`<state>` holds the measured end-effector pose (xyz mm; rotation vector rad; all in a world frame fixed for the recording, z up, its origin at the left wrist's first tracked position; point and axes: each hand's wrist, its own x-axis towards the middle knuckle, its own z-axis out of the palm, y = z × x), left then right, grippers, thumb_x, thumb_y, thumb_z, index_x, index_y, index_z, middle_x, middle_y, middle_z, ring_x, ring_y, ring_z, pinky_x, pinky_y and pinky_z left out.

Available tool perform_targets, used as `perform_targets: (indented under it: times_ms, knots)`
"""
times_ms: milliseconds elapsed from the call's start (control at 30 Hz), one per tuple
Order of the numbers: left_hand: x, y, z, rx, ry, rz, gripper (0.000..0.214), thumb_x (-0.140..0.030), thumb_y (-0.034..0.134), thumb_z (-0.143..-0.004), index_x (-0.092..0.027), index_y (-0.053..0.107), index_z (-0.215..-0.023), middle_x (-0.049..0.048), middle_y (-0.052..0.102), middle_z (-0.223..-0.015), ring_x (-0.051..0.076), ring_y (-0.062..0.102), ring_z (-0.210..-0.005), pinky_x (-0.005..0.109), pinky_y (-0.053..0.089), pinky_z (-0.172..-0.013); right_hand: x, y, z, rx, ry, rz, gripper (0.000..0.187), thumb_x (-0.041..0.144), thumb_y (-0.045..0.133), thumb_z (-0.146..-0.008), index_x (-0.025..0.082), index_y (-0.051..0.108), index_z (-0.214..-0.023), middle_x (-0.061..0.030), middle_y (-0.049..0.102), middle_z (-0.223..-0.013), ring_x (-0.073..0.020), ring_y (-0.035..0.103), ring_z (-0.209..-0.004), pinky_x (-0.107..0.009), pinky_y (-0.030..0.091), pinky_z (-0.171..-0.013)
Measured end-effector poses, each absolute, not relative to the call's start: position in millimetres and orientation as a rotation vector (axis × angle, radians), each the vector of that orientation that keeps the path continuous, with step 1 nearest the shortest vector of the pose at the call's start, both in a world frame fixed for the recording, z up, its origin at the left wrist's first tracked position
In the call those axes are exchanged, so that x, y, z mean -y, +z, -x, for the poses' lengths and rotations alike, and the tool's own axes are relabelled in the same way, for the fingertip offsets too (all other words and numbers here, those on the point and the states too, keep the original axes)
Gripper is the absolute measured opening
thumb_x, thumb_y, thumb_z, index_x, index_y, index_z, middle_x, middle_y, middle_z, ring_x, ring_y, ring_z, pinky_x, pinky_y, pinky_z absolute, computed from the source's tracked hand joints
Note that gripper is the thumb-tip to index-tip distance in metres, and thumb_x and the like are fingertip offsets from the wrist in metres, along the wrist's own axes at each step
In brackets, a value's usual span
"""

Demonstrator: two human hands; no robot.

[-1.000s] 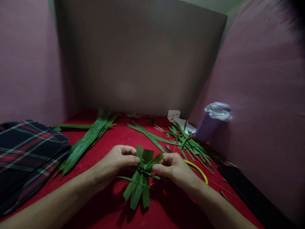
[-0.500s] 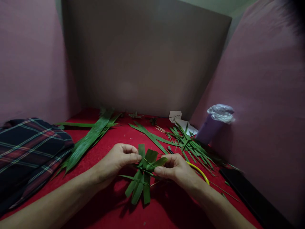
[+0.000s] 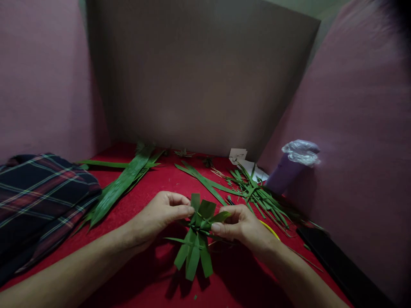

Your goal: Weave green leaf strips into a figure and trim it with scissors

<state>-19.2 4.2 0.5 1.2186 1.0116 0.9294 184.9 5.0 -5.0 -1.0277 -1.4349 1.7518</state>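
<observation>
Left hand (image 3: pixel 162 214) and right hand (image 3: pixel 240 223) pinching leaf weave (image 3: pixel 198 223), lower centre, flat blunt strips (image 3: pixel 192 259) swung slightly rightward since earlier

My right hand (image 3: pixel 239 223) hides part of the yellow curved piece (image 3: pixel 269 229). The left edge cuts off the plaid cloth (image 3: pixel 48 196), and the white card (image 3: pixel 236 152) bears writing (image 3: pixel 239 155) too small for me to read.

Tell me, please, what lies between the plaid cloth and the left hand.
In the head view, broad green leaves lie beside the plaid cloth; then red surface shows up to the left hand.
</observation>
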Motion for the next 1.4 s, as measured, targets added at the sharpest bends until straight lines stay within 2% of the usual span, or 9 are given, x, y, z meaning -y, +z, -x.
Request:
perform_targets:
  times_ms: [100,233,367,500,967,1167,1267,1400]
  knots:
    - [-2.5,2.3,18.1,-1.022,0.929,-1.221,0.011,-0.023,0.066,-0.067,-0.015,0.062,-0.060,-0.0016,0.063,-0.059,0.010,0.052,-0.055,0.024,0.037,-0.057,-5.7,-6.4,-187.3,1.411,1.789,1.033,0.021,0.029,0.079,-0.057,0.014,0.065,-0.062,0.0024,0.056,-0.058,-0.0105,0.051,-0.054,-0.027,0.041,-0.058]
    - [-2.0,2.1,17.9,-1.026,0.924,-1.229,0.011,-0.024,0.065,-0.068,-0.016,0.063,-0.060,-0.0019,0.062,-0.058,0.010,0.051,-0.055,0.024,0.036,-0.058,-5.9,-5.6,-188.0,1.424,1.795,1.034,0.021,0.029,0.079,-0.058,0.014,0.065,-0.063,0.0022,0.056,-0.057,-0.0104,0.050,-0.053,-0.027,0.040,-0.056]
    - [-3.5,-0.3,19.2,-1.003,0.923,-1.276,0.012,-0.026,0.065,-0.068,-0.016,0.063,-0.062,-0.0021,0.061,-0.059,0.011,0.051,-0.057,0.025,0.036,-0.060,-5.3,-3.9,-187.6,1.447,1.766,1.045,0.022,0.029,0.079,-0.057,0.014,0.064,-0.059,0.0045,0.051,-0.052,-0.0068,0.041,-0.047,-0.021,0.029,-0.047]
    - [-4.9,-1.0,20.2,-0.998,0.904,-1.304,0.012,-0.027,0.066,-0.068,-0.016,0.063,-0.062,-0.0030,0.059,-0.057,0.010,0.050,-0.056,0.025,0.035,-0.059,-5.5,-3.4,-187.7,1.484,1.729,1.051,0.025,0.031,0.079,-0.057,0.014,0.061,-0.056,0.0062,0.046,-0.047,-0.0049,0.031,-0.043,-0.021,0.019,-0.044]
    - [-1.5,1.2,16.8,-0.996,0.944,-1.219,0.013,-0.026,0.067,-0.067,-0.016,0.061,-0.062,-0.0013,0.062,-0.061,0.012,0.054,-0.058,0.026,0.038,-0.059,-3.8,-3.1,-190.1,1.475,1.777,1.071,0.026,0.031,0.079,-0.057,0.013,0.060,-0.059,0.0052,0.046,-0.051,-0.0058,0.034,-0.046,-0.021,0.021,-0.046]
    - [-1.0,-0.7,17.8,-0.934,0.930,-1.215,0.013,-0.027,0.067,-0.068,-0.016,0.063,-0.066,0.0014,0.066,-0.067,0.014,0.058,-0.063,0.028,0.042,-0.064,-3.3,0.5,-191.0,1.530,1.751,1.034,0.027,0.030,0.078,-0.060,0.013,0.058,-0.055,0.0077,0.039,-0.045,-0.0040,0.025,-0.042,-0.022,0.015,-0.043]
    - [-2.0,-1.4,18.7,-0.924,0.919,-1.232,0.012,-0.027,0.067,-0.068,-0.016,0.064,-0.067,0.0019,0.067,-0.069,0.015,0.059,-0.065,0.028,0.042,-0.066,-3.1,0.8,-191.4,1.531,1.777,1.050,0.026,0.034,0.076,-0.062,0.012,0.062,-0.062,0.0051,0.047,-0.049,-0.0051,0.034,-0.043,-0.021,0.021,-0.043]
    - [-3.3,-1.6,19.3,-0.909,0.926,-1.247,0.011,-0.027,0.066,-0.070,-0.017,0.064,-0.065,0.0000,0.065,-0.066,0.013,0.057,-0.063,0.027,0.041,-0.064,-2.6,0.3,-189.2,1.437,1.785,1.012,0.025,0.032,0.076,-0.063,0.014,0.063,-0.075,-0.0017,0.064,-0.068,-0.0116,0.055,-0.057,-0.023,0.039,-0.053]
